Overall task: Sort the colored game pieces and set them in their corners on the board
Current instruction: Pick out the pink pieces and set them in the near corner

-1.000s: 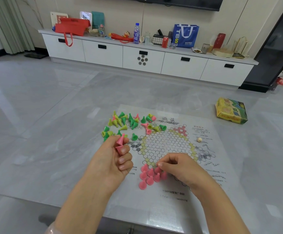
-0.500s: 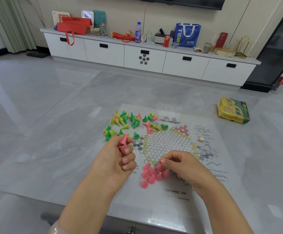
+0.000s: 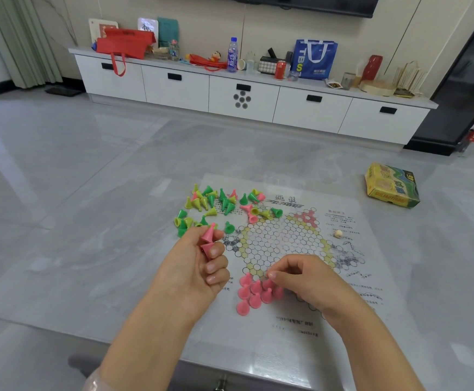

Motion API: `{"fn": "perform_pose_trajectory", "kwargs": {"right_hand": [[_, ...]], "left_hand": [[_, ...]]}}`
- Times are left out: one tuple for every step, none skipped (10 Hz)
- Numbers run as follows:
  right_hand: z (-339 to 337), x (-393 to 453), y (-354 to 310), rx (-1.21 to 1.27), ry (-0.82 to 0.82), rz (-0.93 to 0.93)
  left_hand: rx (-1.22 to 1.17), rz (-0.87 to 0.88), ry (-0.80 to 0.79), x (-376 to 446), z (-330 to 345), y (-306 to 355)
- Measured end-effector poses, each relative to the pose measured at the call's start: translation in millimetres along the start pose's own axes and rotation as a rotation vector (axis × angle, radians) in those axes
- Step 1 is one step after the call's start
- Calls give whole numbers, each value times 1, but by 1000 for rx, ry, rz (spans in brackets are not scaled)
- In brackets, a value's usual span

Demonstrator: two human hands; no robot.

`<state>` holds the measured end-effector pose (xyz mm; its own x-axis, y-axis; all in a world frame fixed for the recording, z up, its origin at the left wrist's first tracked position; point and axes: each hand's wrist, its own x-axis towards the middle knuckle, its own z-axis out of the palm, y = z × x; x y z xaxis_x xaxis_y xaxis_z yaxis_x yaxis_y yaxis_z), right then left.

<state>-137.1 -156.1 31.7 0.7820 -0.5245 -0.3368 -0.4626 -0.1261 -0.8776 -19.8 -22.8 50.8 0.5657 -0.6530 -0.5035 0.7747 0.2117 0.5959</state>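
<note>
Left hand [image 3: 195, 266] grips pink cone pieces [image 3: 208, 240]; right hand [image 3: 300, 280] pinches a standing pink piece [image 3: 267, 283]

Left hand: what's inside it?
The left hand grips two pink pieces, cone tips poking out past thumb and fingers. Curled fingers cover the palm, so any more pieces there can't be seen.

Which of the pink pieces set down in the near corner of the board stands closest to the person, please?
The lone pink piece at the near-left tip of the pink cluster. It stands apart at the point, nearer the table edge than the others, left of the right hand.
</note>
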Motion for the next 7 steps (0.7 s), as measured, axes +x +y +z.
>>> {"fn": "perform_pose_trajectory", "kwargs": {"right_hand": [[0, 0, 0, -4, -4, 1], [0, 0, 0, 5, -4, -1], [1, 0, 0, 3, -1, -5], [1, 0, 0, 3, 9, -8], [0, 0, 0, 5, 14, -16], [1, 0, -1, -6, 10, -13], [1, 0, -1, -15, 7, -4]], "left_hand": [[0, 1, 0, 0, -1, 0], [1, -1, 1, 1, 0, 0], [1, -1, 5, 1, 0, 0], [3, -3, 7, 1, -1, 0], [7, -4, 7, 0, -1, 0], [4, -5, 9, 0, 0, 0], [4, -9, 13, 0, 0, 1]]}}
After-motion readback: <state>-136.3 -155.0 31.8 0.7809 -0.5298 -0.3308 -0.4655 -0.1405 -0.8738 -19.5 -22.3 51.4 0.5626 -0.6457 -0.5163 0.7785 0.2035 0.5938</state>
